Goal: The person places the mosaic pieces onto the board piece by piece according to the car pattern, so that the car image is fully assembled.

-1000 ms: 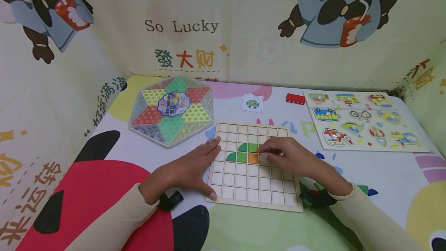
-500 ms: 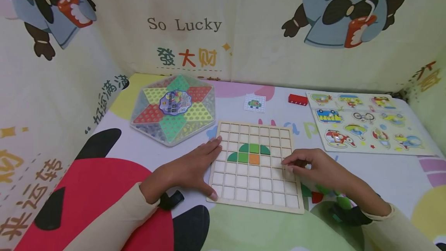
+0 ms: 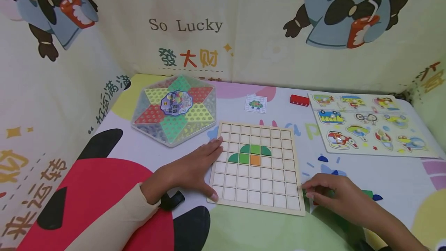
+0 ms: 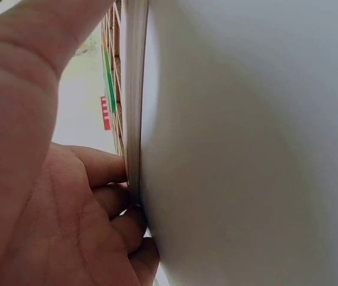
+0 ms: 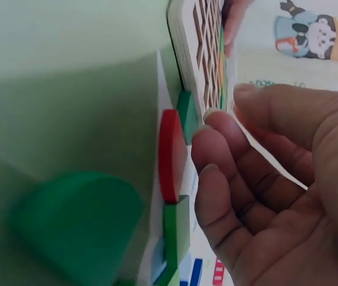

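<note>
A wooden grid board point(image 3: 261, 185) lies flat, holding green squares, rounded dark green pieces point(image 3: 266, 150) and an orange square point(image 3: 255, 160). My left hand point(image 3: 191, 165) rests against its left edge, fingers at the side and thumb at the lower left corner. To the right of the board, my right hand point(image 3: 343, 196) hovers over loose pieces with loosely bent fingers and nothing visible between them. Beneath it, the right wrist view shows a red rounded piece point(image 5: 170, 155), a green square point(image 5: 178, 229) and a large dark green rounded piece point(image 5: 80, 220). My palm hides some of the pile in the head view.
Behind the board lie a small pattern card point(image 3: 256, 104) and a red block point(image 3: 299, 100). A hexagonal Chinese checkers board point(image 3: 174, 138) is at the back left, a vehicle puzzle board point(image 3: 366, 151) at the back right. A blue half-round piece point(image 3: 323, 159) lies right of the grid.
My right hand has left the grid, uncovering a dark green rounded piece right of the upper green square, and moved right and nearer to the loose pieces. My left hand stays put.
</note>
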Demonstrator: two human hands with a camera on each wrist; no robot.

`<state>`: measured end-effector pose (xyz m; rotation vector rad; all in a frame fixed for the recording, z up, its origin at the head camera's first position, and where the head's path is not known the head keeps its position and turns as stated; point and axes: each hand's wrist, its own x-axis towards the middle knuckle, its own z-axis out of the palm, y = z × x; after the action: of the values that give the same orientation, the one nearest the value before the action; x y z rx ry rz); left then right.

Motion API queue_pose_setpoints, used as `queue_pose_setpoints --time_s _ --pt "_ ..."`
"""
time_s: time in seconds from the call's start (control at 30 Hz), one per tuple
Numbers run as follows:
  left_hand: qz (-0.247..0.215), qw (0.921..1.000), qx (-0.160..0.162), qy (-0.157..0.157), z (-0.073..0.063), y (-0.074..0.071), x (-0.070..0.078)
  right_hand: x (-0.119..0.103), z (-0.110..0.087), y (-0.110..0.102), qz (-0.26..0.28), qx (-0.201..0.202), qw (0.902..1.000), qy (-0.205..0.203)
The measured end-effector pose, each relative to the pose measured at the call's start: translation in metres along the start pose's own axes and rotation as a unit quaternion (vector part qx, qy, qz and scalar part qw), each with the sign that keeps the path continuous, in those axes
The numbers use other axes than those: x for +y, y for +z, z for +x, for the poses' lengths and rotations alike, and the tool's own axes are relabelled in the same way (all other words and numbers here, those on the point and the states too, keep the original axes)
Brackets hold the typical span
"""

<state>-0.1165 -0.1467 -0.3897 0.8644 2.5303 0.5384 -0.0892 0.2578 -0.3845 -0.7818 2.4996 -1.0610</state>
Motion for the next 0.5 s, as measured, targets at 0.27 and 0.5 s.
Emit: queue_pose_setpoints --time_s 0.27,0.5 --pt "-0.001 1.0000 0.001 0.004 -0.001 -0.001 0.000 0.003 -0.025 0.004 -0.066 0.076 0.9933 0.056" --pt "0.006 1.0000 -0.001 0.000 -0.001 0.001 0.000 0.007 -0.036 0.006 -0.068 0.082 0.9866 0.124"
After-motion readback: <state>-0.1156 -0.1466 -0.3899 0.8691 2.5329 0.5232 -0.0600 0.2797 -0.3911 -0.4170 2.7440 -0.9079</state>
